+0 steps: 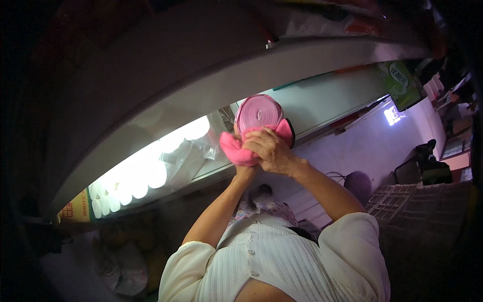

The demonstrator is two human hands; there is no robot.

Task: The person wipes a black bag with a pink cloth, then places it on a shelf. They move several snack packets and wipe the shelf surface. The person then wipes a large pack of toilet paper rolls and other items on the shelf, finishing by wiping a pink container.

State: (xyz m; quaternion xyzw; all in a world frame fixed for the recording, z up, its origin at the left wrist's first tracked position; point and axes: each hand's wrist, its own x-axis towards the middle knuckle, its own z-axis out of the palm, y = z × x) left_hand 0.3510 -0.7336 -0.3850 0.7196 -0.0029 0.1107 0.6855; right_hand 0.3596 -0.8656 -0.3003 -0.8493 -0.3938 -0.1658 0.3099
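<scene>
A thick pink coiled roll (pixel 259 111) faces me with its flat spiral end up, over the edge of a lit shelf. A bright pink cloth (pixel 241 153) with a dark edging at its right covers the near part of the roll. My right hand (pixel 269 149) lies over the cloth, its fingers bent and gripping it against the roll. Of my left hand (pixel 247 171) mainly the wrist shows; the rest is beneath the cloth and seems to support the roll from the left and below.
Glaring white cylinders (pixel 151 173) and clear plastic film (pixel 186 158) occupy the shelf at left. A yellow box (pixel 75 207) stands at its far end. Overhead runs a pale curved ledge (pixel 241 88). To the right are a green carton (pixel 402 85), a round purple object (pixel 357 187) and a wire rack (pixel 400 198).
</scene>
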